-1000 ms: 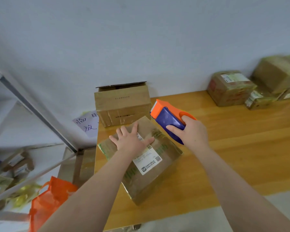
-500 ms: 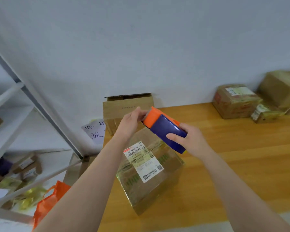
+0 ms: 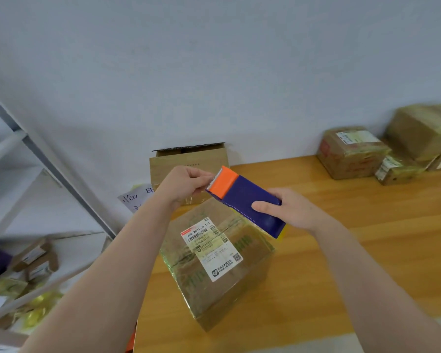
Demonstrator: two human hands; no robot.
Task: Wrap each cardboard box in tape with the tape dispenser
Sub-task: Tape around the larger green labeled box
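Observation:
A cardboard box (image 3: 229, 284) with a white shipping label and glossy tape on it lies on the wooden table (image 3: 367, 238), below both hands. My right hand (image 3: 288, 207) grips the blue body of the blue and orange tape dispenser (image 3: 245, 200), held in the air above the box. My left hand (image 3: 186, 183) pinches the clear tape end at the dispenser's toothed orange tip.
An open cardboard box (image 3: 189, 164) stands against the wall behind my hands. Several taped parcels (image 3: 351, 151) are piled at the table's far right. A metal shelf (image 3: 18, 250) with small boxes is on the left, beside a handwritten paper note (image 3: 135, 198).
My left hand left the top of the box and rose to the dispenser's orange tip, where it now pinches the tape end. The dispenser was lifted above the box.

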